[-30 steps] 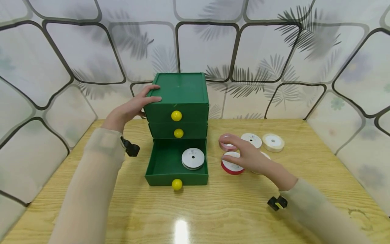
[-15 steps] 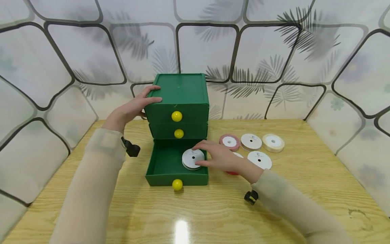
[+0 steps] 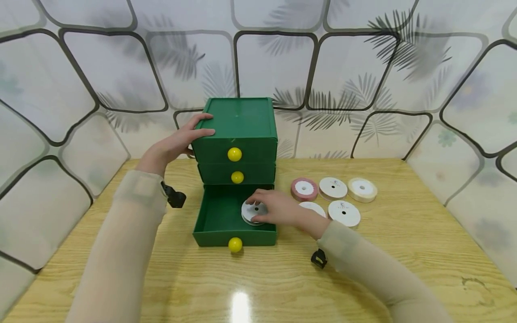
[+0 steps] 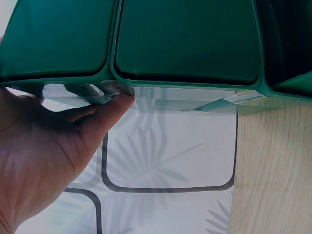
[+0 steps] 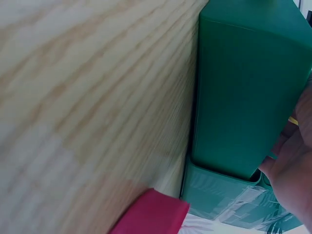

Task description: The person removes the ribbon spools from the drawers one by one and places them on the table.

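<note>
A green drawer cabinet [image 3: 236, 150] with yellow knobs stands on the table, its bottom drawer [image 3: 218, 217] pulled out. My left hand [image 3: 171, 146] rests on the cabinet's upper left edge, straight fingers on the top; the left wrist view shows a digit [image 4: 108, 119] against the side. My right hand [image 3: 278, 208] reaches over the drawer's right wall, and its thumb and fingers curl about a white ribbon spool [image 3: 251, 211] lying in the drawer. In the right wrist view the drawer wall [image 5: 243, 97] hides the spool and most fingertips.
Right of the cabinet lie a pink ribbon spool [image 3: 304, 189], white spools [image 3: 333, 188] [image 3: 343, 212] and a cream spool [image 3: 362, 189]. A red ribbon spool [image 3: 313, 207] lies partly behind my right wrist. A patterned backdrop [image 3: 274, 58] borders the wooden table [image 3: 194, 287].
My right hand has moved left from above the loose spools into the open drawer, and its fingers have closed in about the white spool. My left hand has stayed on the cabinet.
</note>
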The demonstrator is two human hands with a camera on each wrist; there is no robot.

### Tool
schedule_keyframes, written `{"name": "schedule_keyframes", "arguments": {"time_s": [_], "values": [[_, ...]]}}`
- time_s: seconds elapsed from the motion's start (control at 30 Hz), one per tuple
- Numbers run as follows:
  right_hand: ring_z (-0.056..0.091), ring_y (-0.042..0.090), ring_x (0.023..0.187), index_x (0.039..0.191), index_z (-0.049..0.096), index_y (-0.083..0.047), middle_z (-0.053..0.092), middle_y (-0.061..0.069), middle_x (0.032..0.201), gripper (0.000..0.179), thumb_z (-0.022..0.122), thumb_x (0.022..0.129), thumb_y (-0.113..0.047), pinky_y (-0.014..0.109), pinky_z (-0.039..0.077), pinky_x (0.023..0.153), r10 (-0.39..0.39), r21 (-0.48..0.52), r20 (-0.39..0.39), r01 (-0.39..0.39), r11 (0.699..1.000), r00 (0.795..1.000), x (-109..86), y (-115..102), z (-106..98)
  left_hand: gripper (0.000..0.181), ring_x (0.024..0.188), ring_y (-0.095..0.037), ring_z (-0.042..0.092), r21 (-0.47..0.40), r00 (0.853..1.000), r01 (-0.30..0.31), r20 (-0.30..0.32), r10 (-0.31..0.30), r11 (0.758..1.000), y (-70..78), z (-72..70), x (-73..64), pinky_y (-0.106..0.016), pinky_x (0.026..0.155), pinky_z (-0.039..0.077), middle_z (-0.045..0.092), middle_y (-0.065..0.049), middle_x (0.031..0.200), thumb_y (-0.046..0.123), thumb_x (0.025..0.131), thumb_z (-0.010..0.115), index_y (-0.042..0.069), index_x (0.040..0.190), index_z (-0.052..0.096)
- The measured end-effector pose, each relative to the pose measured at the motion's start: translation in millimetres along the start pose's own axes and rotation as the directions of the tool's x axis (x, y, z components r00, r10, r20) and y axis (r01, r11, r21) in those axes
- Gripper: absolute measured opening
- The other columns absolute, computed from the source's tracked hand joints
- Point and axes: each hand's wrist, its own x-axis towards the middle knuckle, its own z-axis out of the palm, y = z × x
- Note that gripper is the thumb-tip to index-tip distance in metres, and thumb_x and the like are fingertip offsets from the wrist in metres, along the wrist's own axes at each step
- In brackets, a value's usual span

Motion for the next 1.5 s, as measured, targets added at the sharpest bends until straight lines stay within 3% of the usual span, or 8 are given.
{"name": "schedule_keyframes", "arguments": {"time_s": [0.27, 0.83, 1.13, 1.27, 1.5], "values": [[0.059, 0.016, 0.093, 0.116, 0.066, -0.009, 0.061, 0.0, 0.103, 0.035, 0.076, 0.086, -0.024, 0.03, 0.048, 0.081, 0.034, -0.049, 0.048, -0.032, 0.998, 0.998, 6.1, -2.7, 2.0, 0.069, 0.129, -0.04, 0.032, 0.004, 1.0, -0.004, -0.001, 0.004, 1.0, 0.1, 0.5, 0.4, -0.057, 0.089, 0.036, 0.001, -0.008, 0.16, 0.043, 0.1, 0.05, 0.029, 0.155, 0.012], [0.056, 0.017, 0.095, 0.118, 0.064, -0.006, 0.061, 0.003, 0.104, 0.035, 0.076, 0.087, -0.016, 0.029, 0.045, 0.087, 0.031, 0.011, 0.132, -0.032, 0.999, 0.991, 26.1, -20.6, 9.0, 0.07, 0.13, -0.041, 0.032, 0.001, 1.0, 0.003, -0.004, -0.003, 1.0, -3.2, -0.1, 1.1, -0.062, 0.096, 0.032, 0.0, -0.007, 0.16, 0.047, 0.098, 0.05, 0.03, 0.154, 0.012], [0.055, 0.013, 0.094, 0.12, 0.065, -0.01, 0.06, -0.001, 0.104, 0.035, 0.075, 0.088, -0.02, 0.026, 0.044, 0.086, 0.056, 0.005, 0.14, -0.057, 0.998, 0.989, 36.0, -26.9, 15.3, 0.069, 0.128, -0.041, 0.034, 0.003, 1.0, 0.003, -0.004, -0.003, 1.0, -3.0, -0.5, 1.0, -0.059, 0.091, 0.036, 0.003, -0.009, 0.159, 0.047, 0.099, 0.05, 0.03, 0.154, 0.012], [0.057, 0.013, 0.094, 0.118, 0.066, -0.012, 0.062, -0.002, 0.105, 0.035, 0.077, 0.087, -0.023, 0.026, 0.045, 0.084, 0.074, 0.054, 0.106, -0.08, 0.995, 0.992, 35.6, -24.1, 11.4, 0.069, 0.125, -0.041, 0.036, 0.008, 1.0, -0.003, -0.003, 0.003, 1.0, -4.0, -0.8, 1.6, -0.055, 0.087, 0.037, 0.004, -0.011, 0.159, 0.046, 0.099, 0.05, 0.029, 0.154, 0.012], [0.056, 0.02, 0.107, 0.127, 0.061, -0.008, 0.06, 0.005, 0.121, 0.052, 0.08, 0.083, -0.025, 0.032, 0.044, 0.093, 0.11, 0.204, 0.051, -0.118, 0.972, 0.993, 34.1, -5.8, 4.9, 0.069, 0.13, -0.041, 0.033, -0.006, 1.0, -0.001, -0.003, 0.001, 1.0, -4.7, -0.9, 3.8, -0.063, 0.096, 0.033, 0.002, -0.008, 0.159, 0.047, 0.098, 0.051, 0.029, 0.154, 0.013]]}}
